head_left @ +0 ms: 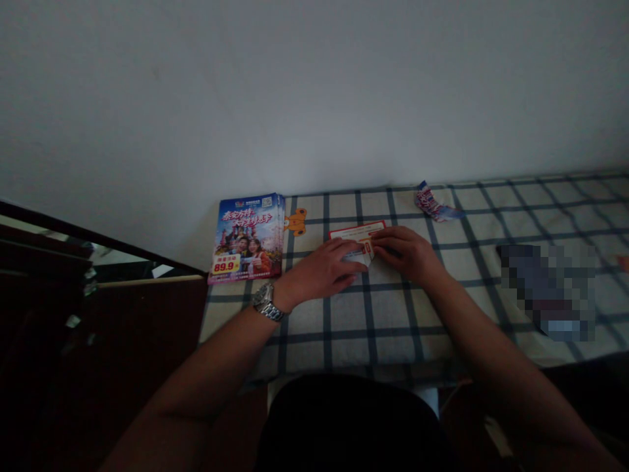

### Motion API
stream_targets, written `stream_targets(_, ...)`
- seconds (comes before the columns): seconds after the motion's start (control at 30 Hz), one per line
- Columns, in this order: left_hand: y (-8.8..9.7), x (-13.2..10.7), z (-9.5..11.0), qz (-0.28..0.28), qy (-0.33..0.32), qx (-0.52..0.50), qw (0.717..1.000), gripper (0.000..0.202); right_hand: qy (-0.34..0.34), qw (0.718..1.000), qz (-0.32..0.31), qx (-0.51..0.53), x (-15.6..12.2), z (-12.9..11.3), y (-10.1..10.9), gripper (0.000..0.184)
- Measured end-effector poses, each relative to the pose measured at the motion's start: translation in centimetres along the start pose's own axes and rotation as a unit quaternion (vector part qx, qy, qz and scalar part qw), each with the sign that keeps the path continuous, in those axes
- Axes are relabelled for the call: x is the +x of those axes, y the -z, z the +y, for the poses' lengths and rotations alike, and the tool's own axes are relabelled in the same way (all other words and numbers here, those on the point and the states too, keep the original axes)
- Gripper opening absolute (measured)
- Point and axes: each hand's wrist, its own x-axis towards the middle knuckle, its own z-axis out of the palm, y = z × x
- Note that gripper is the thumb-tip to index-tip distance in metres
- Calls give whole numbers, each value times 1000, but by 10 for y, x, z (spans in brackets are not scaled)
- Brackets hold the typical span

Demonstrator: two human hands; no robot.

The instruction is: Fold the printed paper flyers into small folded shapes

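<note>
On cloth point(346, 321), spread left fingers point(354, 267) partly hide the leaflet point(354, 231) that right fingers point(392, 244) pinch.

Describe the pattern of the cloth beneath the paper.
The cloth is checked: dark blue-grey lines crossing a pale ground, best seen in the head view.

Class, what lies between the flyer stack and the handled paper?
The head view shows an orange bear picture on checked cloth, and part of the left hand.
</note>
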Motion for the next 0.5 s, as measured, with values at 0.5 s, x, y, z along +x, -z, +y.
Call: stream_targets(0.5, -3, 0, -7, 11, 13, -22, 1000, 34, -23, 999, -37, 21, -2, -1, -3, 15)
